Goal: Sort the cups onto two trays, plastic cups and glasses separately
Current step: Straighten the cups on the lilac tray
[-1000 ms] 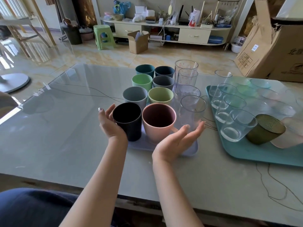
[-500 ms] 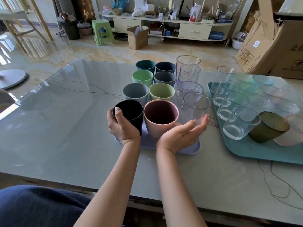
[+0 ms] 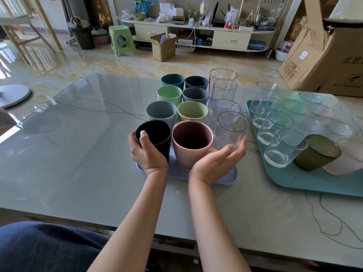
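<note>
Far beyond the right hand (image 3: 218,161), the big cardboard box (image 3: 334,61) carries dark Chinese characters — only partly in frame — and lower down "NO TRAMPLE", cut off. Its white label is too small to read.

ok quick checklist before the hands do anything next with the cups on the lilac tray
1. Left hand grips the black cup: ok.
2. Right hand is free, palm up beside the pink cup: ok.
3. Black cup stands on the lilac tray: cannot tell, the hand hides its base.
4. Clear tumbler upright by the right fingertips: ok.
5. Glasses grouped on the teal tray: ok.
6. Clear tumblers are plastic: cannot tell.
</note>
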A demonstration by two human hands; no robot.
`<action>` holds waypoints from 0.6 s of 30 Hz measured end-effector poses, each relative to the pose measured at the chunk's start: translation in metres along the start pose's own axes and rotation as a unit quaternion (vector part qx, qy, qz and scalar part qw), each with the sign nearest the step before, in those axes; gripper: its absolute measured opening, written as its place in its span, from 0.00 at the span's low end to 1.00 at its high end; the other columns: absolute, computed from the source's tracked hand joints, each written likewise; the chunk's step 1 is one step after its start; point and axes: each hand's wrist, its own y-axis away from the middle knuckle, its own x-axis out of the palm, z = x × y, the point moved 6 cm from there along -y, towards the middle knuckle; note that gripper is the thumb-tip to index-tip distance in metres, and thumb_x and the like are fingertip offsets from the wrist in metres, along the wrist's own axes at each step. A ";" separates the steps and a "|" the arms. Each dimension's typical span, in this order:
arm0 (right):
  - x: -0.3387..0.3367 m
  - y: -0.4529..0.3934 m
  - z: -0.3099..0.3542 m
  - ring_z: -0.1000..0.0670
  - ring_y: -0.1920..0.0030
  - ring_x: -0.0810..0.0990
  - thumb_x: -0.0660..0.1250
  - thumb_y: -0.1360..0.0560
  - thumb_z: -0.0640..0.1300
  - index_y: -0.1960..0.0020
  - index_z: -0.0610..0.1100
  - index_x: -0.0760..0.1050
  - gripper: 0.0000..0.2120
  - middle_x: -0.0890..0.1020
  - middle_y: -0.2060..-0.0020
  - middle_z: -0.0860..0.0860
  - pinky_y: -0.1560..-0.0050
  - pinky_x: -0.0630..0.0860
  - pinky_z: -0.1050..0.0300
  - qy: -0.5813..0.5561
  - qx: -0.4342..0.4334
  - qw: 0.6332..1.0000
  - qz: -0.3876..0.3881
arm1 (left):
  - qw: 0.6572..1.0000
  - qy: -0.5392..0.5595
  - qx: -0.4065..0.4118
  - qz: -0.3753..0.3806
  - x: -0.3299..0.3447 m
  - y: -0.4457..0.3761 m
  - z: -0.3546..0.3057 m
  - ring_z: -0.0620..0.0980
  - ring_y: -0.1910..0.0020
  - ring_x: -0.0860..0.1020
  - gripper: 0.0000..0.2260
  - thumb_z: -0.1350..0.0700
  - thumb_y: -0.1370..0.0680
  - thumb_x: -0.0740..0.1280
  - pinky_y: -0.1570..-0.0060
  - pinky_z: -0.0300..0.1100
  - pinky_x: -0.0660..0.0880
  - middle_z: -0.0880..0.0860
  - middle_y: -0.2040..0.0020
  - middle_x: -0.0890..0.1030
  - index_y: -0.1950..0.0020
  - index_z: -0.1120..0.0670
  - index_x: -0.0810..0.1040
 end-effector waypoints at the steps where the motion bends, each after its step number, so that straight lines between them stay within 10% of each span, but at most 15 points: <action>1: -0.001 0.000 -0.001 0.51 0.32 0.70 0.50 0.24 0.53 0.30 0.45 0.66 0.26 0.71 0.36 0.57 0.40 0.73 0.37 -0.002 0.006 1.000 0.001 | 1.000 0.005 -0.002 0.000 0.000 0.000 -0.001 0.37 0.71 0.68 0.10 0.51 0.29 0.55 0.66 0.34 0.65 0.44 0.71 0.70 0.63 0.57 0.69; 5: -0.002 -0.007 0.000 0.53 0.33 0.70 0.51 0.25 0.53 0.30 0.49 0.67 0.24 0.72 0.34 0.56 0.39 0.74 0.41 -0.025 0.063 0.997 0.038 | 0.996 0.066 -0.054 0.009 -0.003 -0.005 0.007 0.41 0.71 0.64 0.11 0.48 0.30 0.57 0.65 0.38 0.63 0.41 0.76 0.67 0.72 0.48 0.66; 10: -0.010 -0.032 -0.006 0.57 0.36 0.69 0.50 0.18 0.42 0.29 0.45 0.65 0.18 0.71 0.33 0.52 0.43 0.72 0.70 -0.069 0.169 0.975 0.129 | 0.983 0.149 -0.109 0.013 -0.007 -0.012 0.023 0.47 0.64 0.66 0.10 0.43 0.35 0.62 0.59 0.41 0.66 0.47 0.67 0.69 0.72 0.47 0.70; 18: -0.010 -0.027 -0.018 0.58 0.33 0.69 0.47 0.17 0.45 0.29 0.45 0.66 0.19 0.72 0.32 0.53 0.42 0.65 0.70 -0.034 0.173 0.966 0.192 | 0.980 0.150 -0.128 -0.009 -0.001 -0.006 0.024 0.47 0.61 0.72 0.11 0.46 0.30 0.59 0.54 0.42 0.70 0.47 0.63 0.76 0.67 0.48 0.76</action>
